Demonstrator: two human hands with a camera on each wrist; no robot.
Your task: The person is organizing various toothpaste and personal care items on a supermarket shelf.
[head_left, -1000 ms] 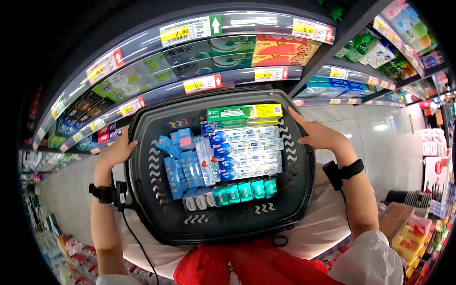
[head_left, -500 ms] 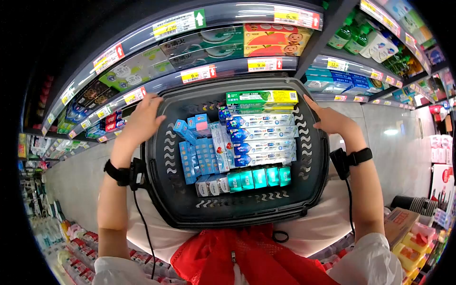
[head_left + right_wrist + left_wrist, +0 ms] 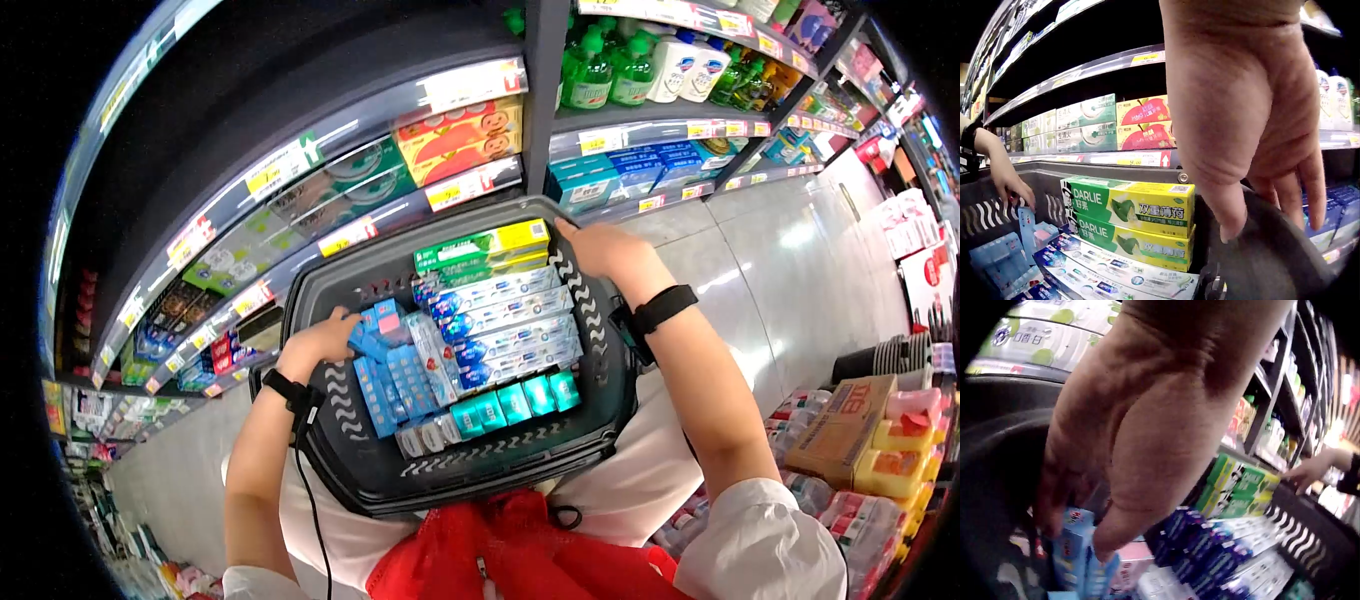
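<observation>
A black basket sits over the person's lap, filled with toothpaste boxes. The left hand reaches in at the left and pinches a small light blue box between thumb and fingers. Beside that box lie more light blue boxes and one with a pink end. The right hand grips the basket's right rim, thumb inside and fingers outside. Near it are green and yellow Darlie boxes, stacked. White and blue toothpaste boxes fill the middle, with teal boxes in front.
A shelf with price tags and boxes runs just beyond the basket. Green pump bottles stand on shelving at the right. A cardboard box and wrapped goods are at the lower right. Tiled floor lies between.
The left hand let go of the basket's left rim, lifted, and moved inside to the light blue boxes. The right hand stays at the right rim. The head view has turned rightward.
</observation>
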